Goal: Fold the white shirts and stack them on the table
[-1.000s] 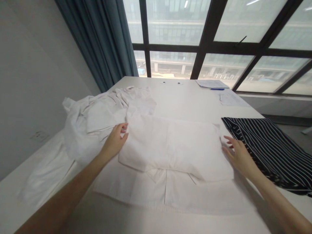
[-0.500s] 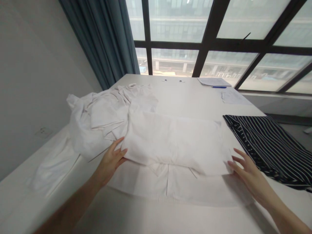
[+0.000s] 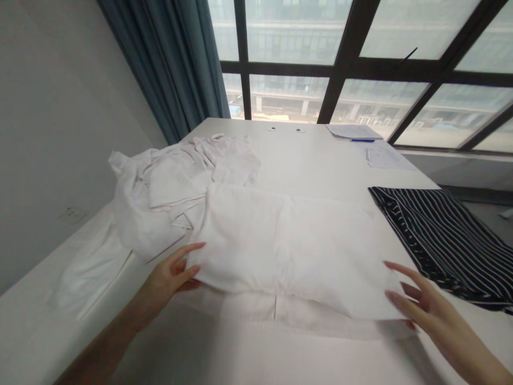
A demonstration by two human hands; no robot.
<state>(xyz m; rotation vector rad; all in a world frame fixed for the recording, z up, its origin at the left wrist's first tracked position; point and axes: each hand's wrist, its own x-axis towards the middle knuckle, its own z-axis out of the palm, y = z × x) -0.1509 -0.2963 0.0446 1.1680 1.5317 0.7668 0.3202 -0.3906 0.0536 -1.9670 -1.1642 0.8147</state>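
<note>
A folded white shirt (image 3: 248,240) lies across the table in front of me, its upper layer doubled down over a lower layer with a short centre seam showing. My left hand (image 3: 170,272) pinches the layer's near left corner between thumb and fingers. At the opposite corner, my right hand (image 3: 427,302) grips the cloth the same way, thumb on top and fingertips partly hidden under it. Between both hands the near edge hangs slightly raised, with a strip of the lower layer visible below.
Crumpled white clothes (image 3: 160,187) are heaped at the left, touching the shirt's far left side. A black striped cloth (image 3: 444,240) lies at the right table edge. Papers (image 3: 352,132) and a blue pen (image 3: 363,140) lie at the back, near the window.
Both hands have drawn the upper layer toward me and slightly apart. It now covers more of the lower layer, and its surface is flatter and wider.
</note>
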